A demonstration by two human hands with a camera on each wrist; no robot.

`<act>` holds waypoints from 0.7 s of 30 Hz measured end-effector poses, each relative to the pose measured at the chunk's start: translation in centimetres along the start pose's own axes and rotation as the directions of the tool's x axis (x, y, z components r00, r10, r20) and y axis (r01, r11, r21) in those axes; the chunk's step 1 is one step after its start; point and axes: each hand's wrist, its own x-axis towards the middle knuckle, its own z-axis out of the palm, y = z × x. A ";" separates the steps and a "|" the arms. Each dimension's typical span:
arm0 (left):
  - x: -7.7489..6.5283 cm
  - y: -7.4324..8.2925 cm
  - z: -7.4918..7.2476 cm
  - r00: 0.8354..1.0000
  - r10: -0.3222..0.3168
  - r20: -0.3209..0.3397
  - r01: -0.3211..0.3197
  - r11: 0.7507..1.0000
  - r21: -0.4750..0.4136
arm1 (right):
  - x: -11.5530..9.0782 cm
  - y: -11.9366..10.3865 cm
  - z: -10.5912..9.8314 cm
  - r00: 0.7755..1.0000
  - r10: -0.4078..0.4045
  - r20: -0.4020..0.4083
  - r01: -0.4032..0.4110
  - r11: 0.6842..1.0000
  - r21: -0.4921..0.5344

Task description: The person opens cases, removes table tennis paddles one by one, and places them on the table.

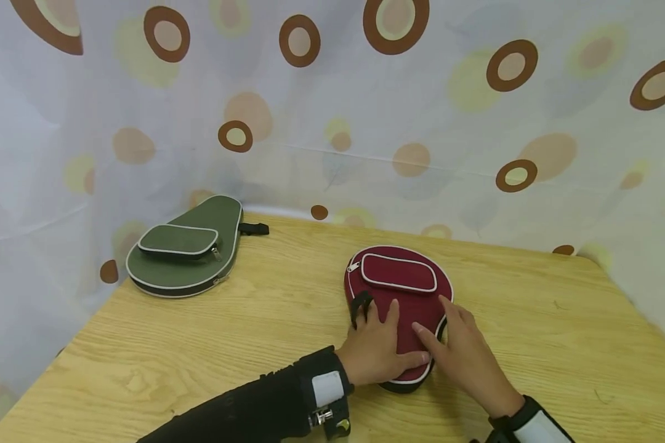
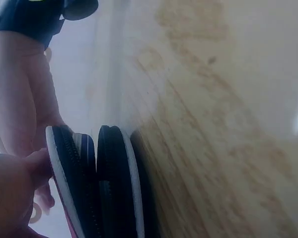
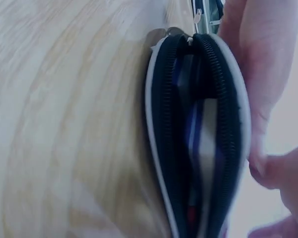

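A dark red table tennis bat case with white piping and a small zipped pocket lies on the table. My left hand rests on its narrower near part, fingers spread, beside a black strap loop. At the case's right edge is my right hand, thumb and fingers extended toward its top. In the right wrist view, the case's zipped side gapes, and a flat item with a pale and blue edge shows inside. The left wrist view also shows the parted zipper edges.
A green case of the same shape, with a pocket and a black strap, lies at the back left of the wooden table. Behind the table hangs a white patterned cloth.
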 end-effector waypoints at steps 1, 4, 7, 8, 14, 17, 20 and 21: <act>0.2 0.2 0.1 1.000 -0.009 0.004 0.009 1.000 0.014 | 0.2 0.1 0.1 0.999 0.037 0.029 -0.037 0.999 0.013; 0.7 0.4 0.5 1.000 -0.024 0.000 0.024 0.999 0.048 | 0.7 0.6 0.3 0.991 0.101 0.088 -0.105 0.994 0.039; 1.1 0.5 0.9 1.000 -0.021 -0.011 0.021 0.997 0.079 | 1.2 1.1 0.3 0.987 0.115 0.109 -0.121 0.992 0.045; 1.2 0.5 1.1 1.000 -0.016 -0.015 0.017 0.996 0.089 | 1.2 1.3 0.3 0.987 0.119 0.111 -0.124 0.991 0.042; 1.3 0.8 1.2 1.000 0.004 -0.030 0.001 0.988 0.157 | 1.8 1.7 0.1 0.985 0.146 0.094 -0.153 0.986 0.065; 1.2 0.9 0.9 0.999 0.017 -0.028 -0.012 0.982 0.186 | 2.0 1.7 0.0 0.982 0.176 0.074 -0.183 0.978 0.104; 1.3 0.8 0.8 1.000 0.021 -0.018 -0.017 0.981 0.193 | 2.4 1.4 -0.1 0.975 0.213 0.056 -0.220 0.961 0.167; 1.3 0.7 0.8 1.000 0.018 -0.012 -0.015 0.982 0.187 | 2.5 1.2 -0.1 0.974 0.222 0.050 -0.227 0.955 0.191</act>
